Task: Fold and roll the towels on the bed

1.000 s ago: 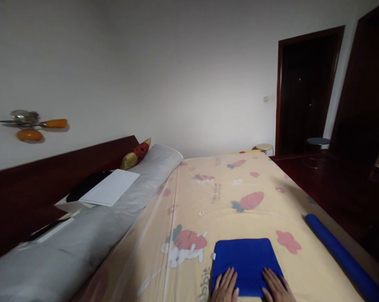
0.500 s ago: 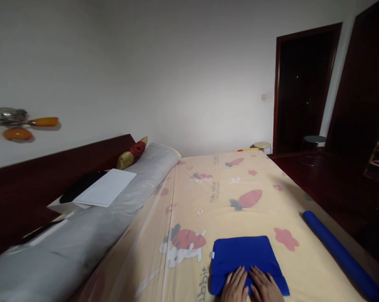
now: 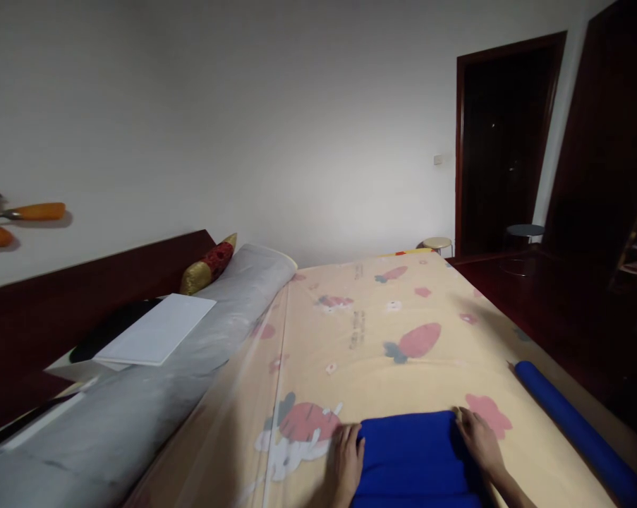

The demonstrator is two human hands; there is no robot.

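Note:
A folded blue cloth [image 3: 410, 458] lies on the yellow carrot-print bedsheet [image 3: 381, 339] at the bottom of the view. My left hand [image 3: 348, 460] rests against its left edge with the fingers curled along the side. On the cloth's far right corner lies my right hand [image 3: 477, 439], fingers bent over the edge. I cannot tell whether either hand pinches the cloth or only presses on it.
A blue roll [image 3: 577, 430] lies along the bed's right edge. A grey plastic-wrapped bolster [image 3: 154, 395] runs along the dark headboard [image 3: 85, 296], with a white board [image 3: 154, 339] and a red-gold cushion [image 3: 207, 264] on it. Beyond the bed are a dark doorway [image 3: 503, 141] and two stools.
Both hands moved from the middle of the cloth's near part out to its left and right sides. The view shifted a little to the right and down.

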